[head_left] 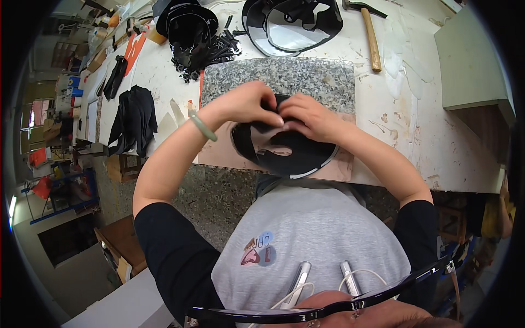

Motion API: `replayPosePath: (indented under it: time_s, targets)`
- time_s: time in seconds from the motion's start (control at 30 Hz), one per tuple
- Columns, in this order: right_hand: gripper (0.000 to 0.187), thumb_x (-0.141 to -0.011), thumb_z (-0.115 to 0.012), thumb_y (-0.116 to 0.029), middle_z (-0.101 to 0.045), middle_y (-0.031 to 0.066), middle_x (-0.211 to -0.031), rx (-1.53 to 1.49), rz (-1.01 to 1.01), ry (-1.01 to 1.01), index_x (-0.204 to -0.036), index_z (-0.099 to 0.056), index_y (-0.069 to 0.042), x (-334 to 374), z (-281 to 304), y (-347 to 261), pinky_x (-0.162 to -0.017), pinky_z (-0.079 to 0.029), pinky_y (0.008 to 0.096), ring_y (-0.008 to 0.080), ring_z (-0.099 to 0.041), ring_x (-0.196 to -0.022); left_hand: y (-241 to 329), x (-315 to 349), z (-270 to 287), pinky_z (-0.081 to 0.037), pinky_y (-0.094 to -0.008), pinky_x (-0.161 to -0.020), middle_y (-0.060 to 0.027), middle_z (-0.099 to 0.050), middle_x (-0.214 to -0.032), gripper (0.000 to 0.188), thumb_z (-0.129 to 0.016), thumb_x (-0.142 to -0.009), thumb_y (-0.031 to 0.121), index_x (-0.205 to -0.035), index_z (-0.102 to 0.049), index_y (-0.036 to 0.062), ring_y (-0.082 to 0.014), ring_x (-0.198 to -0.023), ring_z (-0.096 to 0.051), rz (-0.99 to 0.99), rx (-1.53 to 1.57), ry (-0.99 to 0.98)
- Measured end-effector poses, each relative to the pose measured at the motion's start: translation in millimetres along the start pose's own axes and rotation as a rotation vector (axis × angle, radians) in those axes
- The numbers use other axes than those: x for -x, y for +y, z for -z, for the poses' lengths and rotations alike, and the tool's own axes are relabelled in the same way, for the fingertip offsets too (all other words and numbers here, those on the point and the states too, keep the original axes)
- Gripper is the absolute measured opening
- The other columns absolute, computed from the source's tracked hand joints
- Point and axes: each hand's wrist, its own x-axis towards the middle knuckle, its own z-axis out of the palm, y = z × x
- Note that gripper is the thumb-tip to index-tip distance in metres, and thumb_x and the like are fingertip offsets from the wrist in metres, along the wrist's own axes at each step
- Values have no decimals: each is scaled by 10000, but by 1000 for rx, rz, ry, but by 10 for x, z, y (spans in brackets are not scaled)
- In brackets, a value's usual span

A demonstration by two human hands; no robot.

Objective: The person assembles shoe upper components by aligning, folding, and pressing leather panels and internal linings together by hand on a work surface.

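A curved black sheet piece (284, 161), leather-like, lies in front of me with an oval hole and a thin white line along its near edge. Its far part runs up under my hands. My left hand (252, 105) is closed on its upper part, thumb and fingers pinched together. Right beside it, my right hand (310, 117) has its fingers bent and closed on the same piece, the fingertips of both hands almost meeting. Below the piece is a pinkish-tan board (216, 152), and just beyond is a speckled granite slab (322, 76).
A wooden-handled hammer (372, 44) lies at the far right. Black-and-white curved pieces (295, 33), small black strips (221, 49) and a black bucket-like pile (186, 27) sit at the back. Stacked black pieces (134, 120) hang over the left edge. A pale cabinet (470, 60) stands right.
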Motion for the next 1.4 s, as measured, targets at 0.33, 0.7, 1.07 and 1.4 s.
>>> replayPosePath:
  time_s: [0.33,0.7,1.07,1.4]
  targets:
    - [820,-925,-378,-619,-257,106,-1558,357,3,-473,-1498,-236,-50,-41,18,-98,-1184,-140,447,202,-166,-1465,-390,-177,191,-445,-398,-586,-149,-621,-617,400,-749,-774,391,-734,-676,-1,-279,-583,-591,263,-13,-207]
    - [659,-942,-481,-475,-368,123,-1497,-109,-109,-598,-1428,-374,-43,-61,337,-114,-1165,-236,422,271,-310,-1406,-357,-213,261,-455,-355,-586,-97,-611,-598,374,-751,-781,389,-730,-678,26,-214,-582,-584,248,74,-323]
    - [663,-942,-503,-435,-408,205,-1447,130,144,-391,-1409,-374,18,52,20,-178,-1138,-282,413,296,-376,-1366,-226,-215,185,-526,-386,-728,-85,-704,-796,288,-726,-769,415,-790,-712,128,-273,-818,-677,326,-92,-147]
    - [693,-945,-461,-490,-366,182,-1481,175,71,-387,-1412,-368,12,8,-78,-314,-1154,-242,421,251,-270,-1426,-210,-263,100,-526,-396,-737,-83,-702,-844,277,-739,-758,386,-814,-693,119,-278,-858,-673,279,-71,-126]
